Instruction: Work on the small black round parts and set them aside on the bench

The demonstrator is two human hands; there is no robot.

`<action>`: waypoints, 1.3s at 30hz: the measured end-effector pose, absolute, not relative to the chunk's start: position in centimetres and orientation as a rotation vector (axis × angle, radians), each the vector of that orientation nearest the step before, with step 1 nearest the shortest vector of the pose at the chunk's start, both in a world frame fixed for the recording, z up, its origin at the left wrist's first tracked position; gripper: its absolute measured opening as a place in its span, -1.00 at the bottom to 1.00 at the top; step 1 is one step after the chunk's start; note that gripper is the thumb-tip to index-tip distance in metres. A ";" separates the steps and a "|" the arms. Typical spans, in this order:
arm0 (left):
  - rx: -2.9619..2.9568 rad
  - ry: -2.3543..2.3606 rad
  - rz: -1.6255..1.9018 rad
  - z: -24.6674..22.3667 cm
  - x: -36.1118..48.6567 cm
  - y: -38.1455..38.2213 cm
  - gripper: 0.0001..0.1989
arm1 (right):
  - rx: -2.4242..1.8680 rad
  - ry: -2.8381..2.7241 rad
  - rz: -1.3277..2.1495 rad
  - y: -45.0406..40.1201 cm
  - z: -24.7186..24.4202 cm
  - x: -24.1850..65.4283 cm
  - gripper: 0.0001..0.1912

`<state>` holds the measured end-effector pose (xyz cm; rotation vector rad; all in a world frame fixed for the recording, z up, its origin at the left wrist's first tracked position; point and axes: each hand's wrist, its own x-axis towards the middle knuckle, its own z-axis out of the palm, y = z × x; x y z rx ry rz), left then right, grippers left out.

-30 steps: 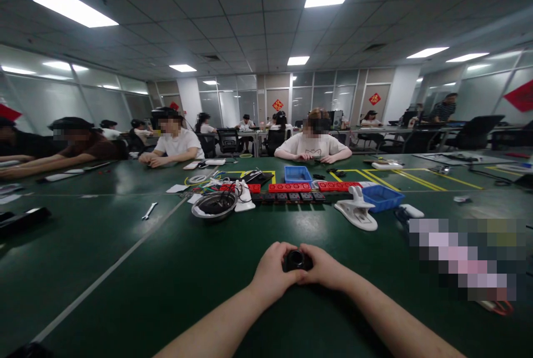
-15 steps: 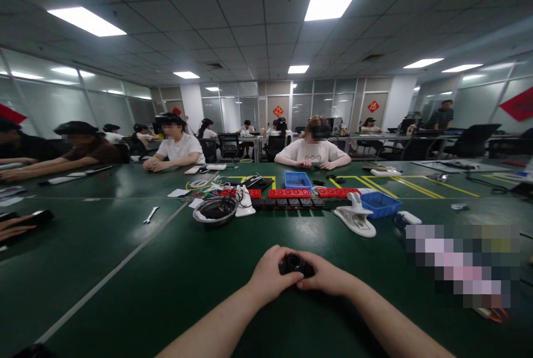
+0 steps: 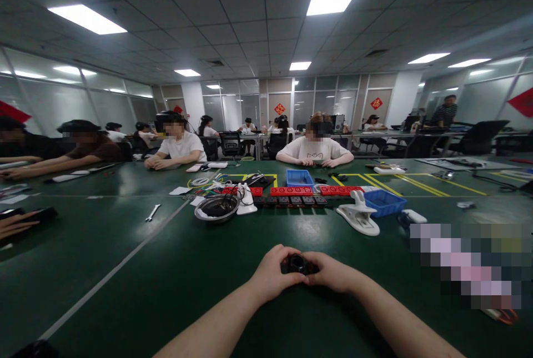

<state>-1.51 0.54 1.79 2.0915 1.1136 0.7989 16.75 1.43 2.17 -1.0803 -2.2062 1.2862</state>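
Note:
A small black object with a round, lens-like opening on top [image 3: 297,263] sits between my two hands just above or on the green table; its exact kind cannot be made out. My left hand [image 3: 273,270] wraps its left side, fingers over the far edge and thumb along the near edge. From the other side my right hand [image 3: 330,271] grips it with bent fingers, its thumb close to the left thumb. Both hands cover much of the object's sides.
Beyond my hands lie a metal bowl [image 3: 216,215], a white stand [image 3: 246,202], red socket strips [image 3: 291,191], a white clip base [image 3: 358,219] and blue trays [image 3: 385,202]. A wrench [image 3: 153,212] lies left. Co-workers sit across the table, one in a white shirt [image 3: 315,150].
The view has shifted slightly, so most things appear a little farther right. Both hands keep hold of the black object, with the right fingers slightly moved along it.

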 end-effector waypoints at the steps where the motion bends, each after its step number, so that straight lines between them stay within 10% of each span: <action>1: 2.093 1.117 0.794 1.8 -1.5 0.5 -0.60 | -1.078 -2.207 1.275 1.4 2.1 16.8 -0.70; 15: 2.082 1.496 0.949 1.7 -0.5 -0.3 -0.63 | -1.649 -2.077 0.397 0.6 -0.3 13.5 -0.79; 21: 2.021 1.229 0.907 1.6 -1.0 0.4 -0.68 | -1.273 -2.212 0.695 0.7 1.2 14.7 -0.46; 28: 2.045 1.111 0.833 1.8 -1.3 0.3 -0.62 | -1.091 -2.236 1.305 0.9 3.3 16.6 -0.61; 39: 2.037 1.079 0.807 2.0 -1.4 0.4 -0.59 | -1.066 -2.177 1.308 1.1 2.7 16.5 -0.66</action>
